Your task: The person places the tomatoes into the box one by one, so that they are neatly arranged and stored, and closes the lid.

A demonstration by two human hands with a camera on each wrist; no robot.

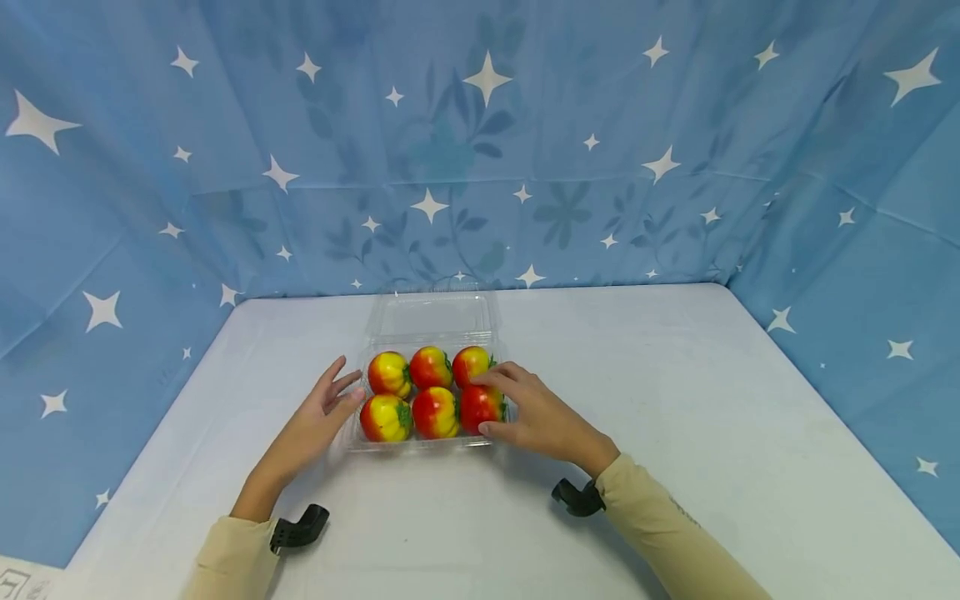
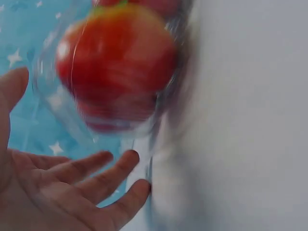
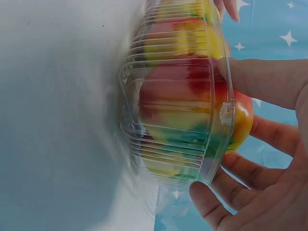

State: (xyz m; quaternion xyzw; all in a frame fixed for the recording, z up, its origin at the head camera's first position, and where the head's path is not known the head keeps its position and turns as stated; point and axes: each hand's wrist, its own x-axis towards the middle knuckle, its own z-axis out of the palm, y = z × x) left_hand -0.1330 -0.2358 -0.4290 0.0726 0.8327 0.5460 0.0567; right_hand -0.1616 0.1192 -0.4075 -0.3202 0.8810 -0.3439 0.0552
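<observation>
A clear plastic clamshell box (image 1: 420, 447) with its lid (image 1: 432, 315) folded back holds several red-and-yellow bell peppers in two rows. My right hand (image 1: 543, 417) is at the box's right end, thumb and fingers around the front right bell pepper (image 1: 480, 407). In the right wrist view that bell pepper (image 3: 243, 118) rises above the box rim, the thumb on one side and fingertips on the other. My left hand (image 1: 311, 425) is beside the box's left end with fingers spread, its thumb near the front left bell pepper (image 1: 385, 418). In the left wrist view its palm holds nothing.
The box stands on a white-covered table (image 1: 637, 367). Blue star-patterned cloth (image 1: 450, 150) hangs behind and at both sides. A black wrist device (image 1: 300, 528) is on the left wrist and another (image 1: 578, 497) on the right. A printed pale item (image 1: 26, 579) lies at the lower left corner.
</observation>
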